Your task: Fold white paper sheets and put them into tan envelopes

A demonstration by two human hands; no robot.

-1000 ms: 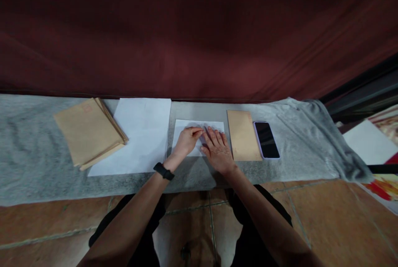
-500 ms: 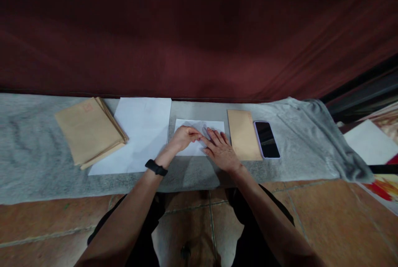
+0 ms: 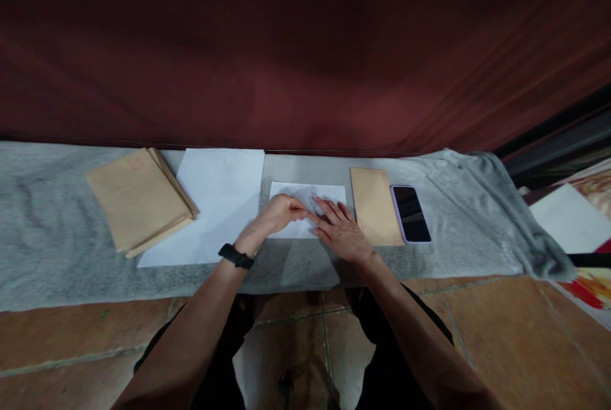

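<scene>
A small white sheet of paper [image 3: 308, 191], apparently folded, lies in front of me on the grey cloth. My left hand [image 3: 285, 211], with a black band on its wrist, has its fingers pinched together at the middle of this paper. Just to the right, my right hand [image 3: 340, 230] rests on the paper, palm down and fingers spread. The fingertips of both hands nearly meet, and they hide part of the paper's middle and lower edge.
To the left, a stack of brown envelopes [image 3: 138, 200] overlaps large white sheets [image 3: 220, 200]. A single brown envelope [image 3: 377, 206] lies right of my hands, beside a phone [image 3: 411, 214] in a pale purple case. A dark red hanging cloth [image 3: 305, 98] borders the far edge of the grey cloth [image 3: 458, 219].
My left wrist has shifted slightly to the left. Both hands stay on the paper in nearly the same place, and the whole view has moved very slightly.
</scene>
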